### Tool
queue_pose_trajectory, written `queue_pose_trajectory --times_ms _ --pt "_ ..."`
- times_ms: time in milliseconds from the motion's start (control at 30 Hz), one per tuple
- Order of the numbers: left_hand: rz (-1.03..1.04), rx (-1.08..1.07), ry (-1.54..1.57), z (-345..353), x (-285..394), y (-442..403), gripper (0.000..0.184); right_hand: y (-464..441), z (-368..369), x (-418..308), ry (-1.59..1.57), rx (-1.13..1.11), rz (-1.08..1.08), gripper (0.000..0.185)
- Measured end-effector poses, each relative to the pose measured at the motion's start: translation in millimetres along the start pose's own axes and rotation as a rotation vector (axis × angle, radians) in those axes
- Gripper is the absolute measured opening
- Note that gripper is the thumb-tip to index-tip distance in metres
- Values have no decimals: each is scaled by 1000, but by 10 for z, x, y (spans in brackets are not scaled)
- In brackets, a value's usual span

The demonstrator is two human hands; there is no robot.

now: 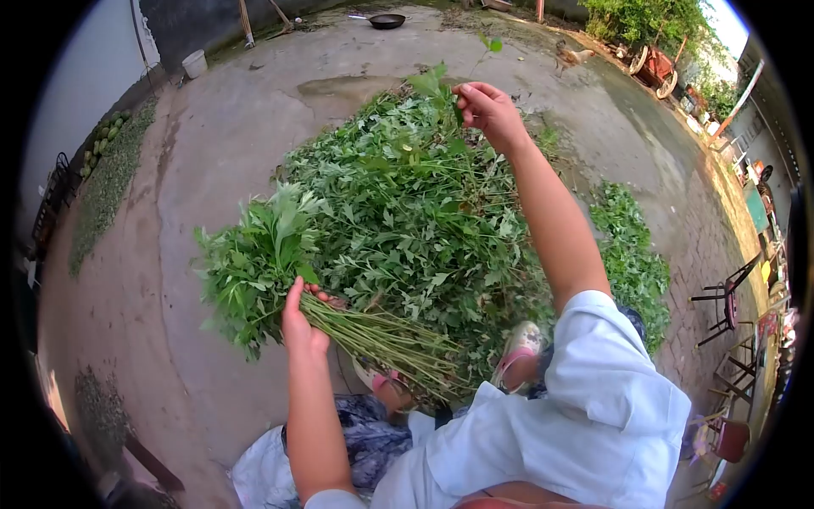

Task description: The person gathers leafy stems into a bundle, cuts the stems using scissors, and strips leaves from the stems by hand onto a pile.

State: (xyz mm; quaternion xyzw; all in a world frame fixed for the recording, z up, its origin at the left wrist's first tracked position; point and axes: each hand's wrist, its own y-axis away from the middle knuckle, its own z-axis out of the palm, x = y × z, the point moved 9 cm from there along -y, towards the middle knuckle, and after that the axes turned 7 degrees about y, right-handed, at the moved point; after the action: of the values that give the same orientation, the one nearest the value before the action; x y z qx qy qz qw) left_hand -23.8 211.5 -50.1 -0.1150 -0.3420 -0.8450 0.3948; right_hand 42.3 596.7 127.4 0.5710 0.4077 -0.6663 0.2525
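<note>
Green, leafy, long-stemmed bundle (360, 331) fills the curled left hand (303, 321); right hand (492, 112) pinches a sprig (491, 44).

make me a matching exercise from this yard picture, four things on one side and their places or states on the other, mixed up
1. leafy bundle
2. white bucket
3. dark pan
4. right hand

A. upper left of the picture
B. pinching a sprig
C. held in the left hand
D. top of the picture, handle pointing left

Pairs: 1-C, 2-A, 3-D, 4-B
</note>
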Motion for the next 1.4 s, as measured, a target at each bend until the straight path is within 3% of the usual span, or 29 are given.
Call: queue_pose_trajectory --times_ms 67,100,167,200,267,333,400,433,467,533,600,700,933,1167,1233,1400 --pt "6 3 -7 -26 2 8 16 33 -85 284 709 -226 377 22" --pt "14 4 -16 -33 20 -5 16 71 -101 233 704 -215 376 22" --pt "9 -9 -7 -57 40 -10 16 50 -282 -315 336 131 -28 21" --pt "8 -13 14 -78 26 -11 17 31 -287 -376 346 125 -33 21" --pt "28 -4 6 -141 39 -47 17 131 -171 -67 1128 -247 296 21" --pt "41 -1 -10 -127 77 -20 18 261 -205 -67 1157 -325 320 20" --pt "10 8 21 -93 31 25 18 144 -493 -554 705 200 0 20" --pt "5 -7 25 -63 25 57 18 167 -414 -343 1019 -27 230 19" --pt "2 -11 22 -79 16 44 18 197 -421 -342 1019 -20 231 19" --pt "4 -25 16 -81 4 12 17 233 -463 -489 513 132 139 19" --pt "3 -39 16 -66 -1 22 16 285 -517 -665 486 190 95 20" --pt "1 -50 5 -70 -12 20 15 432 -387 -602 425 43 226 22" --pt "9 -84 -7 11 -37 45 14 648 -448 -266 177 125 336 21" --pt "-160 -551 25 810 -547 276 28 997 218 110 -124 144 361 16" --pt "-183 -583 0 980 -748 304 36 1132 496 162 -258 118 366 16" --pt "-287 -614 -21 1200 -1023 304 30 1387 931 316 -468 97 440 16"
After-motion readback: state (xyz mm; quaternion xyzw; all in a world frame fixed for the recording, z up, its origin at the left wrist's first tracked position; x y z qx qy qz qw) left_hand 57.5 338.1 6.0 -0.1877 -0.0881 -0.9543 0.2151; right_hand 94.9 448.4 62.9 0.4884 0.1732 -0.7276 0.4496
